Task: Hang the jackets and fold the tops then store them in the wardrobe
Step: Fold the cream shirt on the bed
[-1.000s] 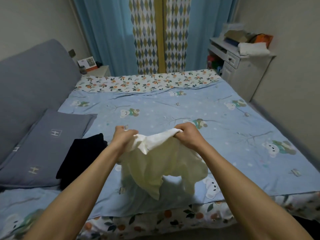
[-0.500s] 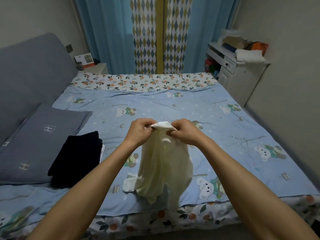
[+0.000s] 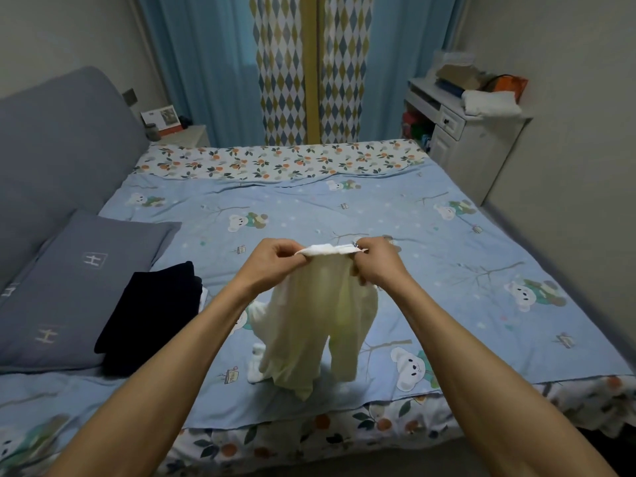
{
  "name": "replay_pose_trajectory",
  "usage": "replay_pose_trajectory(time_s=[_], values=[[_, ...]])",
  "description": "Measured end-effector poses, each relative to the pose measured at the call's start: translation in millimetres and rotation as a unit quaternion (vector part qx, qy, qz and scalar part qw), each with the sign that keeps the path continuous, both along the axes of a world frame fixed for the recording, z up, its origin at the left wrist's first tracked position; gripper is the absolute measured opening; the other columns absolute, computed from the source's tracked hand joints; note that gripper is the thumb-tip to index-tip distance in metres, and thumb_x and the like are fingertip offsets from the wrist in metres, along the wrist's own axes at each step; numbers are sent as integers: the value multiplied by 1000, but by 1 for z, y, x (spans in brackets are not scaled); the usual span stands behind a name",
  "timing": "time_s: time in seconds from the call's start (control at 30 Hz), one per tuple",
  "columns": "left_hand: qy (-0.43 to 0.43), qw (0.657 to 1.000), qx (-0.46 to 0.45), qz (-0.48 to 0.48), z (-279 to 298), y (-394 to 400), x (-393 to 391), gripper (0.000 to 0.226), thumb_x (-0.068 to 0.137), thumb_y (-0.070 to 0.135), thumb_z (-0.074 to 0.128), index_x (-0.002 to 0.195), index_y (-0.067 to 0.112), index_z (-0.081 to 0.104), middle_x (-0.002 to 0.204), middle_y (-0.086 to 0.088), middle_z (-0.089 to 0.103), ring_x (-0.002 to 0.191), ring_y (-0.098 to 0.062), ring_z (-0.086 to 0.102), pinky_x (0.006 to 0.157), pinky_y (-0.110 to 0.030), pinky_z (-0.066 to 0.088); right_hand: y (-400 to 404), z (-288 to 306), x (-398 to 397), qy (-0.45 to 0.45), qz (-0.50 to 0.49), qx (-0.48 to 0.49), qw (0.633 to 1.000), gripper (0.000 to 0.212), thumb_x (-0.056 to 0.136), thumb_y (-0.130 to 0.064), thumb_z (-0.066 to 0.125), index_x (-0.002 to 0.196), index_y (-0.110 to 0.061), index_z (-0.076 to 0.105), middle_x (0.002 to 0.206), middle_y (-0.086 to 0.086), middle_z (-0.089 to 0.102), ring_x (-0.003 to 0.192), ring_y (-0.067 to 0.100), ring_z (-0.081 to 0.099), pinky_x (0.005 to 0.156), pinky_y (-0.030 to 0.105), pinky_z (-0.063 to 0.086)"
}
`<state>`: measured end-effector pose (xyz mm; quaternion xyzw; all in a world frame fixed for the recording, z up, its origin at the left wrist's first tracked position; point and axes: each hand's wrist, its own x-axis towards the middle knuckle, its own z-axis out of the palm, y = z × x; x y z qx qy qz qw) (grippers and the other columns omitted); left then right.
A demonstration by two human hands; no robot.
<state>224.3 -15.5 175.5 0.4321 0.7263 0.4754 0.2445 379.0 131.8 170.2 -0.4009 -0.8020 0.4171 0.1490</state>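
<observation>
**Fingers pinching a cream top, held up over the bed**

Fingers (image 3: 303,258) of both our hands pinch the white ribbed edge of the cream top (image 3: 320,325). Left hand (image 3: 275,261) and right hand (image 3: 377,261) hold that edge close together, level.

Item: cream top, hanging limp from the pinch, lower end touching the blue bedspread (image 3: 447,304) near the bed's front edge.

Step, as we judge it: finding the top's edge to straighten it before folding. Next move likely calls for drawing our hands apart and laying it flat on the bedspread.

Beside it: dark folded clothes (image 3: 151,315), to the left, against a grey pillow (image 3: 79,280).

Room: grey headboard (image 3: 62,142) at left, blue curtains (image 3: 206,63) behind, white cabinet (image 3: 471,139) at right with a towel and boxes on top. No wardrobe in view.
</observation>
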Motion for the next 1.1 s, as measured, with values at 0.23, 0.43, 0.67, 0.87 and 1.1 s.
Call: replay_pose_trajectory(time_s=[0.23,0.43,0.67,0.87,1.1], values=[[-44,998,-18,-52,-20,3,26,16,89,4,69,95,16,77,84,1,75,76,-5,69,73,-23,56,-13,-15,4,262,-33,-341,902,28,88,-25,72,107,-6,64,100,9,71,93,32,72,80,43,60],[-94,990,-58,-84,-26,0,12,26,95,1,58,117,9,69,105,-3,75,92,-13,71,85,-29,55,-5,-19,17,183,-33,-208,960,33,84,8,53,102,-15,68,85,2,62,73,14,59,64,24,50],[159,972,-92,-148,-25,54,20,53,90,17,69,139,25,54,132,15,54,117,-2,49,99,-19,37,11,-2,43,15,133,-68,989,47,90,1,48,127,-23,64,125,-3,63,97,5,63,74,17,51],[96,966,-125,-206,-56,81,43,5,85,14,68,81,16,71,81,14,68,77,1,60,80,-25,43,13,13,65,21,96,-13,995,39,87,1,53,116,-21,66,72,-9,57,58,-4,52,59,13,39],[14,965,-81,-250,-52,95,66,42,87,11,65,128,17,57,128,6,63,123,-7,55,102,-27,41,23,19,88,25,67,15,997,27,88,-6,58,110,-20,65,69,-6,56,56,-3,50,55,13,36]])
